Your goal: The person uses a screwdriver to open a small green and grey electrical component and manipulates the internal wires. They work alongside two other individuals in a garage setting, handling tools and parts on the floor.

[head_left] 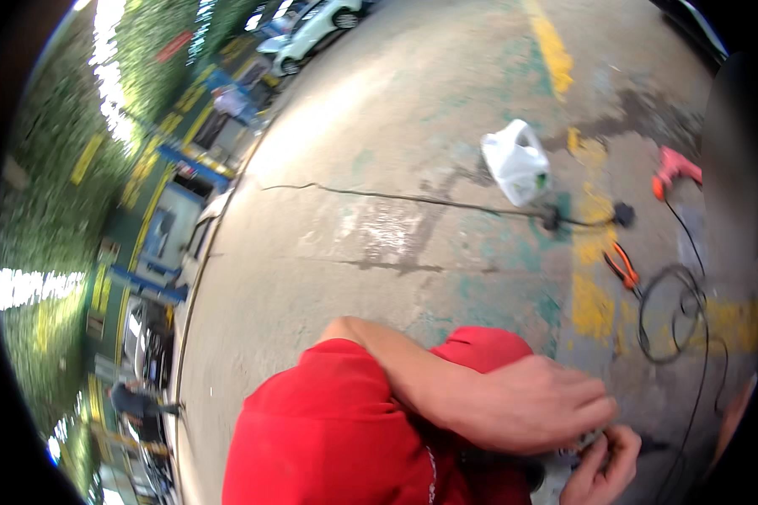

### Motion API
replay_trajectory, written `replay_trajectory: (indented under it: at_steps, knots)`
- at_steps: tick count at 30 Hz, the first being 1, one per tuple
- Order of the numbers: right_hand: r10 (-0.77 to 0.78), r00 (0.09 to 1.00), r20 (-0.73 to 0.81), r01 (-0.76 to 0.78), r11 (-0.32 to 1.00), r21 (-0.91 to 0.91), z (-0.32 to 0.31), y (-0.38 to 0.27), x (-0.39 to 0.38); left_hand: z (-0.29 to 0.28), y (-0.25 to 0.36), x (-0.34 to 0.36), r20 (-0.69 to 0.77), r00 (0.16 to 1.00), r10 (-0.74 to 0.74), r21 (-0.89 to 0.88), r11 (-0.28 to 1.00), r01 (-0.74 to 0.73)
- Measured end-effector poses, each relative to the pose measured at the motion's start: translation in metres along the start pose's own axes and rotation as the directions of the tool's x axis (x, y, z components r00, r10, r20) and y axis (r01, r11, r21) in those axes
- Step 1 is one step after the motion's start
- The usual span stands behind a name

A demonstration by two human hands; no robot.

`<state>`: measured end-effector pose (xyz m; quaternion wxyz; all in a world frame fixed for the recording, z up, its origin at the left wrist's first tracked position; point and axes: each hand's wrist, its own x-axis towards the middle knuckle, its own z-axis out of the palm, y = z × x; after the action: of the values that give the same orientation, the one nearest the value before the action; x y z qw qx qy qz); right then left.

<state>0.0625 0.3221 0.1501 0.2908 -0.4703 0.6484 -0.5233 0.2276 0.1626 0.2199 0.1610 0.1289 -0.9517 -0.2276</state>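
My left hand (pixel 539 406) reaches across from a red sleeve, its fingers curled down over a small greyish metal piece (pixel 589 438). Close below it, my right hand (pixel 605 473) has thumb and fingers bent together at the same piece. Both hands nearly meet there. The piece is mostly covered by fingers, so its kind does not show. Red clothing (pixel 320 429) and a red knee (pixel 484 347) lie beside my left forearm. Under the hands, dark and pale shapes are blurred.
Beyond the hands lie orange-handled pliers (pixel 621 268), a coiled black cable (pixel 644 332), a pinkish-red pistol-shaped tool (pixel 675 171) and a white jug (pixel 516 162). A dark cord (pixel 429 200) crosses the concrete floor. Cars, including a white one (pixel 320 35), and people (pixel 135 402) are far left.
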Motion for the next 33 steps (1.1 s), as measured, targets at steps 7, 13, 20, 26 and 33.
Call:
replay_trajectory:
  at_steps: [7, 13, 20, 26, 33]
  knots:
    - [-0.035, 0.995, 0.088, 0.035, 0.999, -0.006, 0.021, 0.005, 0.016, -0.003, -0.009, -0.026, -0.069, 0.995, -0.076, 0.025, 0.997, 0.078]
    - [-0.016, 0.996, 0.091, 0.015, 1.0, 0.01, 0.018, 0.008, 0.013, -0.001, -0.01, -0.023, -0.052, 0.997, -0.062, 0.007, 0.998, 0.063]
    - [-0.083, 0.995, 0.056, 0.085, 0.996, -0.034, 0.021, -0.001, 0.016, -0.008, -0.011, -0.023, -0.012, 0.999, -0.041, 0.049, 0.998, 0.041]
    - [-0.185, 0.979, 0.09, 0.191, 0.979, -0.067, 0.019, -0.006, 0.024, -0.008, -0.011, -0.025, -0.011, 0.999, -0.03, 0.041, 0.999, 0.03]
    - [-0.227, 0.968, 0.11, 0.235, 0.97, -0.064, 0.021, 0.002, 0.023, -0.016, -0.01, -0.027, 0.036, 0.998, -0.059, 0.009, 0.998, 0.058]
